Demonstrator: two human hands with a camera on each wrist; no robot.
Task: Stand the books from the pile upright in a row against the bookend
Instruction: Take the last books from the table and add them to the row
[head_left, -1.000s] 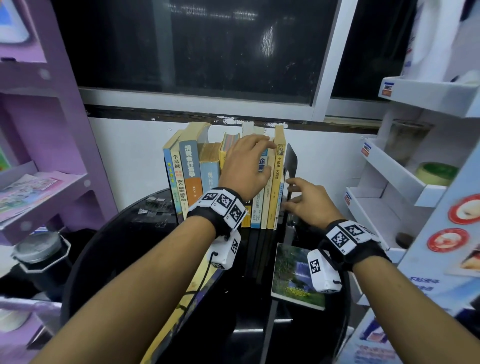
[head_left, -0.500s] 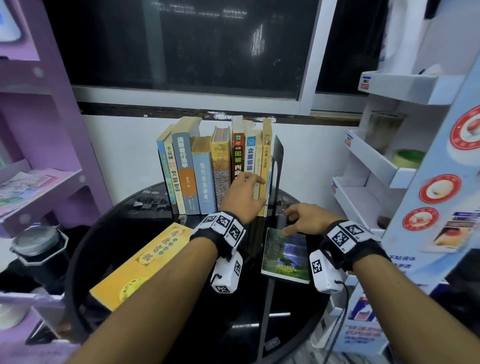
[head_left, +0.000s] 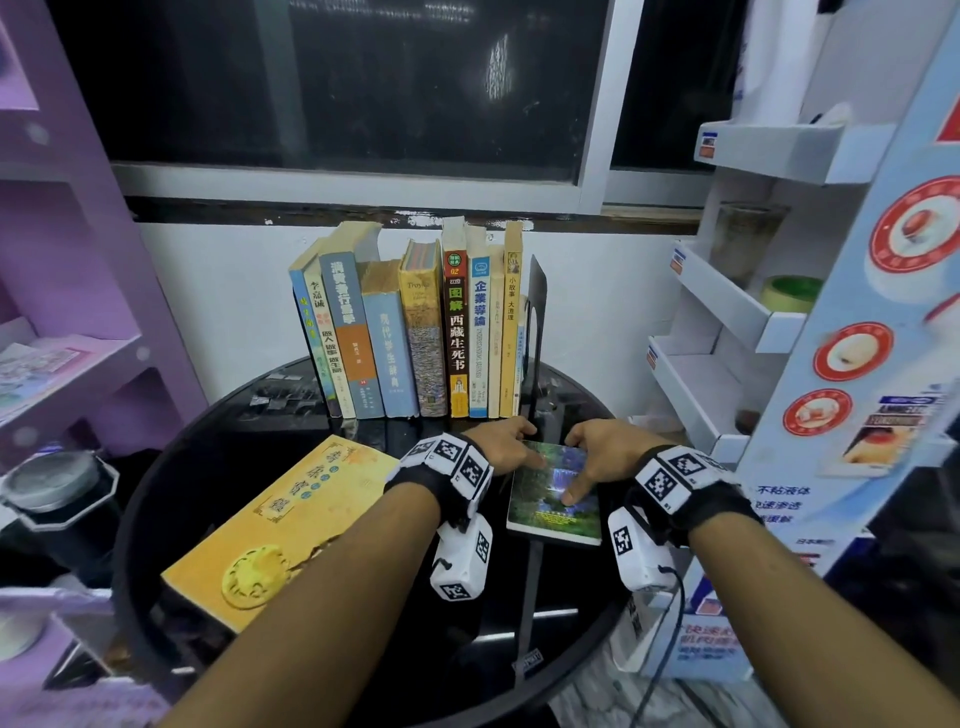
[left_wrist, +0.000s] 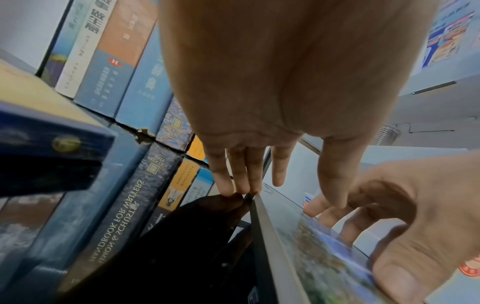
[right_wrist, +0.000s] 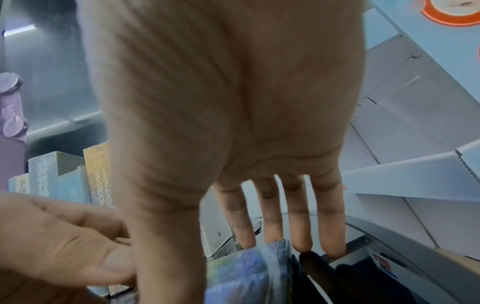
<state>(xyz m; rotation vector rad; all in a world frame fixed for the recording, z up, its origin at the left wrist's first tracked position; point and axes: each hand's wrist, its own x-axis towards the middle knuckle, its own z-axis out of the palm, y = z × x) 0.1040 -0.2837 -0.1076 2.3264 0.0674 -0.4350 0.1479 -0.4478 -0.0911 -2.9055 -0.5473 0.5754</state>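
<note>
Both of your hands have come down off the row since the earlier frames: the left hand (head_left: 501, 444) was flat on the spines of the standing books, the right hand (head_left: 602, 452) by the bookend foot; now both sit on the small green book.

Head view. Green book (head_left: 558, 501) lies flat on the desk (head_left: 363, 649), near its right edge, just in front of the bookend (head_left: 536, 322). Its long axis runs front to back, pointing at the right end of the row (head_left: 415, 332). Your two hands bracket its far end, left on the near-left corner, right with the forefinger laid on the cover. Both are equally near. The yellow book (head_left: 291, 525) lies flat towards the left front of the desk, untouched, closer to your left arm.

Left wrist view. Left hand (left_wrist: 259, 115) has fingers (left_wrist: 244, 176) straight, spread a little, tips at the book's edge; the green book (left_wrist: 324, 259) looks tilted up off the desk on that side. Thumb lies over the cover. No curl round it visible.

Right wrist view. Right hand (right_wrist: 233, 123) fingers (right_wrist: 298, 222) straight and apart, tips at the book's far edge (right_wrist: 249, 273); nothing clamped.

Judgement: next move is to tip the book onto its bottom edge and carry it to the row's left end, since the bookend side is full.
</note>
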